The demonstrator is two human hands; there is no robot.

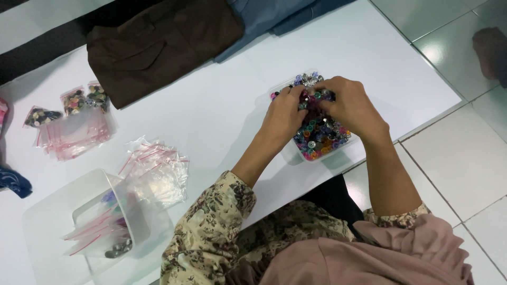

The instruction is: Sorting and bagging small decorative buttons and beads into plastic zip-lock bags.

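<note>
A clear plastic box (338, 151) full of small coloured buttons (319, 138) sits near the right edge of the white table (211, 105). Both hands are down in it, side by side. My left hand (285, 113) has its fingers curled into the pile at the box's left side. My right hand (348, 103) covers the middle of the pile, fingers bent and touching the buttons. Whether either hand pinches a particular button is hidden by the fingers.
A loose heap of small clear zip bags (156, 169) lies at centre left. Filled bags of buttons (79, 100) and flat empty bags (76, 132) lie further left. A clear tub (47, 211) with bags stands at front left. Folded brown cloth (158, 42) and blue cloth (269, 16) lie at the back.
</note>
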